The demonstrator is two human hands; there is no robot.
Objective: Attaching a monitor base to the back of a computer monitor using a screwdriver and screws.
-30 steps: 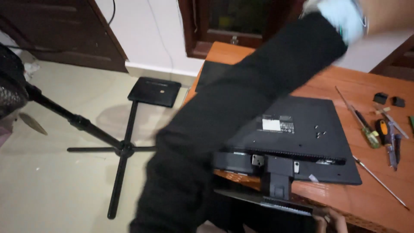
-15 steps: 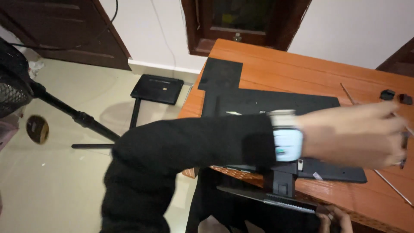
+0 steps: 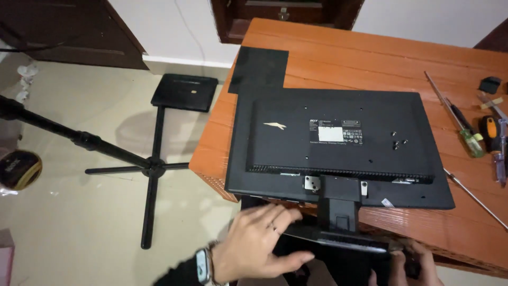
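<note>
Half a second ago a black-sleeved arm with a wristwatch stretched across the middle of the frame toward the tools on the right and hid most of the monitor; now that arm has drawn back to the bottom edge and the whole back of the black flat-panel monitor [image 3: 338, 145] shows. The view has also shifted so that the tabletop fills more of the right half.

The left hand [image 3: 259, 243] sits at the lower centre, palm down, wrist with the watch toward the lower left, fingers spread and laid on the left end of the monitor's black stand base [image 3: 338, 238], thumb curled beneath its edge. The right hand [image 3: 410, 262] is at the bottom right, only partly in frame; its fingers wrap the right end of the same base, though how tightly cannot be told.

The monitor lies face down on the orange-brown wooden tabletop [image 3: 370, 58], its lower edge overhanging the near rim, directly above both hands in the frame. Its stand neck [image 3: 338, 204] drops from the middle of that edge to the base between the hands.

A flat black rectangular sheet [image 3: 260, 69] lies at the monitor's upper left corner. At the right edge are a few screwdrivers [image 3: 465, 130]. On the pale tiled floor [image 3: 79, 222] at the left stands a black tripod-footed stand [image 3: 151, 167].
</note>
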